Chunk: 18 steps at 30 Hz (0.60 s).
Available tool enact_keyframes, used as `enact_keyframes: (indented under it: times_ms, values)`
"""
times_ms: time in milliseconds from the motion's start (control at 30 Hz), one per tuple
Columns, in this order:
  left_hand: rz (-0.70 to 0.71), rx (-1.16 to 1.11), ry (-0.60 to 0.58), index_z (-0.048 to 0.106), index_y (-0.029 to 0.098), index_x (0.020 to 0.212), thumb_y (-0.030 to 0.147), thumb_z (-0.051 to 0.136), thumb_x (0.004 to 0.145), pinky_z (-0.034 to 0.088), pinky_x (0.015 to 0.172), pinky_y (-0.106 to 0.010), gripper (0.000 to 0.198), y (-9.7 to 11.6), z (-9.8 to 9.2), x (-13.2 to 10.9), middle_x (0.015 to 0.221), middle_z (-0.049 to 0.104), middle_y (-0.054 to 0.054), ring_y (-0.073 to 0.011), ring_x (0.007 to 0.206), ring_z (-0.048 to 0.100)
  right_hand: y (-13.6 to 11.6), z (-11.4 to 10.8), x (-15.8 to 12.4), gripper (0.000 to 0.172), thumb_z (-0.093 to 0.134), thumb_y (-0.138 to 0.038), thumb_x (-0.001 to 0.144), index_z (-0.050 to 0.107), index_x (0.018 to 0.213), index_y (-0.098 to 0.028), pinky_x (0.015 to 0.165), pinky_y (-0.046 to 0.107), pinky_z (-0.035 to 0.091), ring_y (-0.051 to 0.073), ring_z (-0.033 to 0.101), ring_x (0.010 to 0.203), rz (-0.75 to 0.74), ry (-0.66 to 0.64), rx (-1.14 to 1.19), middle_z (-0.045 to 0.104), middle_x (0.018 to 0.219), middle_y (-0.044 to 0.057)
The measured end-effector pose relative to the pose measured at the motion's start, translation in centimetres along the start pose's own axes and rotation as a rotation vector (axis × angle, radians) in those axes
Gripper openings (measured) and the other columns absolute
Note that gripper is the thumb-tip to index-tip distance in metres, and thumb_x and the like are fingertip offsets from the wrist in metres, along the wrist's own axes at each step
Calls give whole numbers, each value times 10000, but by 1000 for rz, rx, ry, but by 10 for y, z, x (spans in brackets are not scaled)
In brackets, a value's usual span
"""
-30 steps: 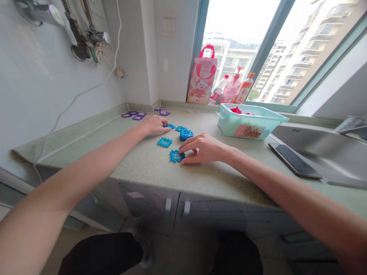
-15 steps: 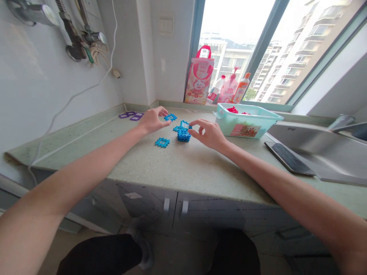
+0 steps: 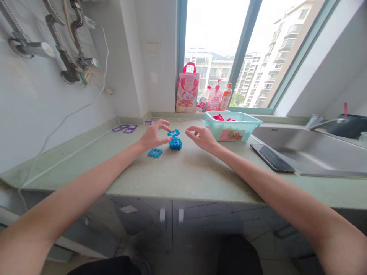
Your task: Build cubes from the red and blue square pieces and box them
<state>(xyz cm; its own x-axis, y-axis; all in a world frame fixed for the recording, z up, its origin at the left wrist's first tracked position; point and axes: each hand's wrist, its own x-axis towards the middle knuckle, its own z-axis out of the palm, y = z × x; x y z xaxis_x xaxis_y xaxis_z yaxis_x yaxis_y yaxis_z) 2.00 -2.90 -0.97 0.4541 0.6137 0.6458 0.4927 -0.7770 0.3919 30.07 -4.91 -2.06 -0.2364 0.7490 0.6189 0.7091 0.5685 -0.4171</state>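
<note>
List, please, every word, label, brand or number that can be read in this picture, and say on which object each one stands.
No text can be read with certainty.
Pink bag on the sill: print too blurred to read.
Bottles beside it: labels too small to read.
Mint tub: its sticker shows only a blurred picture.
Sink rim: a small dark mark, unreadable.
Blue blocks at the left hand: no lettering visible.

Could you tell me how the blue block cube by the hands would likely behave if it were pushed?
The cube looks like hollow lattice plastic, so probably light and stiff. It rests flat on the counter, so it should slide rather than roll. Its top tile sits tilted and might pop off.
</note>
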Motion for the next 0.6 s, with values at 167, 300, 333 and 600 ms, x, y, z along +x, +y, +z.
enact_keyframes:
  times_ms: [167,300,333,600]
  values:
    - [-10,-16,-59,596,243,1303,461,813,784,483,1136,-482,604,-3,0,0,1112,837,-51,-283,1168,742,0,3,-2,303,621,-472,1043,823,1079,-249,749,295,486,184,733,779,-3,-23,-4,829,951,40]
    - [-48,-46,-155,649,223,1299,539,729,862,477,1151,-483,545,-8,-3,1,1166,828,-69,-284,1187,730,2,5,-2,307,623,-472,1041,829,1070,-246,744,296,483,188,735,784,1,-34,-3,831,957,45]
    - [-72,-47,-170,676,219,1283,554,652,916,487,1143,-481,498,-11,-3,2,1202,819,-76,-285,1201,724,4,4,-1,311,621,-472,1042,830,1071,-244,739,296,480,188,732,780,4,-32,-5,831,957,47]
    - [-86,317,-457,719,234,1433,334,508,922,371,1286,-427,562,-59,6,4,1537,646,-87,-285,1461,559,8,6,-1,329,610,-489,1043,825,1084,-243,730,303,476,192,731,778,14,-46,-2,831,970,53]
